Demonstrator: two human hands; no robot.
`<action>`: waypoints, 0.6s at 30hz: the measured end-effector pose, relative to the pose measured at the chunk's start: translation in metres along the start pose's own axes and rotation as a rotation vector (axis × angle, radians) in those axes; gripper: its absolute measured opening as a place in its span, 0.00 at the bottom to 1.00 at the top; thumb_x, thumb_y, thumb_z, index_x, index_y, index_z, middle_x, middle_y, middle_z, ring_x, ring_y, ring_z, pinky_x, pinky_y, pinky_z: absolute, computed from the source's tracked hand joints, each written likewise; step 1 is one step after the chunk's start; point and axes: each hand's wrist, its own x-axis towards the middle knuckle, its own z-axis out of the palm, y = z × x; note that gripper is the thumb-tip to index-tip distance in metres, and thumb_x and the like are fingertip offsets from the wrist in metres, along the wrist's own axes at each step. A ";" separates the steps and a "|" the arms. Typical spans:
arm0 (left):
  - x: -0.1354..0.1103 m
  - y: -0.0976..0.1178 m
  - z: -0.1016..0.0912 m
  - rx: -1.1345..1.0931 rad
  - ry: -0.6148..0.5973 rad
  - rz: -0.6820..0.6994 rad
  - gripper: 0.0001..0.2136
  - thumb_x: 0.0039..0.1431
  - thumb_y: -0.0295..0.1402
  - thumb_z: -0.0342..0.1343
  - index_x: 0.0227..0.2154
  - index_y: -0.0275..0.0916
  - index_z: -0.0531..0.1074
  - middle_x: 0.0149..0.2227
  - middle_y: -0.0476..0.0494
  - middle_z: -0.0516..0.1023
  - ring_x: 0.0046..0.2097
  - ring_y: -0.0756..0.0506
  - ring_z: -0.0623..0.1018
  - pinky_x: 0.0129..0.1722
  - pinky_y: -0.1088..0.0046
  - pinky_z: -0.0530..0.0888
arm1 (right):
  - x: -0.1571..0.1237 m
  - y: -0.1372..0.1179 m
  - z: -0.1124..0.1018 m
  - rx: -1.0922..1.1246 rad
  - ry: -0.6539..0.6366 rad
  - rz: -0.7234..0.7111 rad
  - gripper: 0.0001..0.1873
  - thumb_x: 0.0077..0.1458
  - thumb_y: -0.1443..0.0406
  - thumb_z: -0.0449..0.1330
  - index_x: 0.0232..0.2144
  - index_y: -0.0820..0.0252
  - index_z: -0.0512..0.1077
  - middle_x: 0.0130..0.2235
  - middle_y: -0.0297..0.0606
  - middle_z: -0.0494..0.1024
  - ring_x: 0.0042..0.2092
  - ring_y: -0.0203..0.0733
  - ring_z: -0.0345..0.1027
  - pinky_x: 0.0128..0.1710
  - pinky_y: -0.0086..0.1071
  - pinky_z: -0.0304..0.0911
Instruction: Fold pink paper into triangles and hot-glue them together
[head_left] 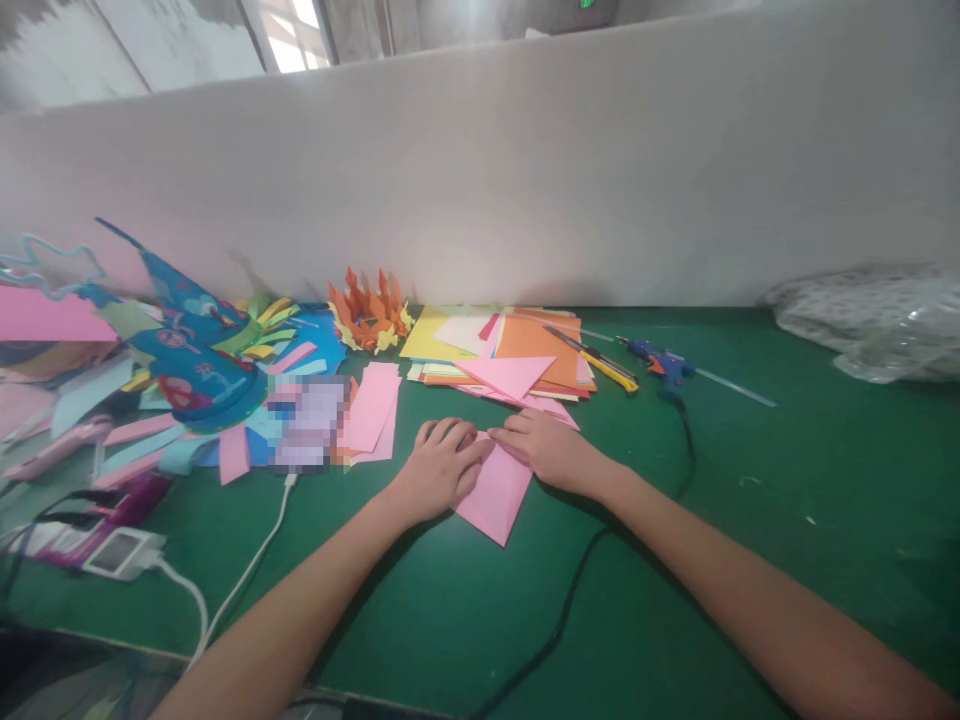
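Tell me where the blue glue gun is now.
In the head view, the blue glue gun lies right of centre on the green table, just right of the yellow cutter.

Pink paper [498,503] under both hands [437,472] [559,452]

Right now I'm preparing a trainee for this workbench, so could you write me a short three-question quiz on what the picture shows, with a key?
1. Multiple choice: what are the left hand and the right hand both touching?
a) the orange crown
b) the pink paper
c) the white cable
2. True or false: the yellow-handled cutter lies partly across the paper stack.
3. Short answer: which tool, with a translucent stick reaching out of it, lies just to the right of the cutter?

Key: 1. b; 2. true; 3. the blue glue gun.
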 end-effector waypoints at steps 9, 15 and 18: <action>0.000 0.001 0.002 0.016 0.016 -0.055 0.16 0.61 0.34 0.45 0.51 0.40 0.64 0.50 0.41 0.69 0.51 0.40 0.64 0.53 0.55 0.57 | -0.003 0.004 -0.001 -0.054 0.023 0.024 0.15 0.59 0.71 0.49 0.43 0.63 0.73 0.31 0.42 0.70 0.34 0.42 0.59 0.34 0.34 0.54; 0.000 0.000 0.003 0.022 -0.003 -0.068 0.16 0.60 0.34 0.45 0.51 0.40 0.64 0.50 0.42 0.69 0.54 0.38 0.62 0.55 0.52 0.54 | -0.009 0.004 -0.003 0.074 0.154 0.129 0.15 0.57 0.72 0.49 0.29 0.62 0.75 0.30 0.42 0.72 0.35 0.41 0.63 0.36 0.34 0.57; 0.000 0.000 0.005 0.004 0.013 -0.076 0.16 0.60 0.34 0.46 0.50 0.40 0.64 0.50 0.41 0.69 0.55 0.38 0.62 0.56 0.52 0.54 | -0.007 -0.002 -0.004 0.144 0.201 0.262 0.10 0.57 0.68 0.52 0.34 0.62 0.74 0.32 0.42 0.73 0.37 0.44 0.64 0.39 0.36 0.59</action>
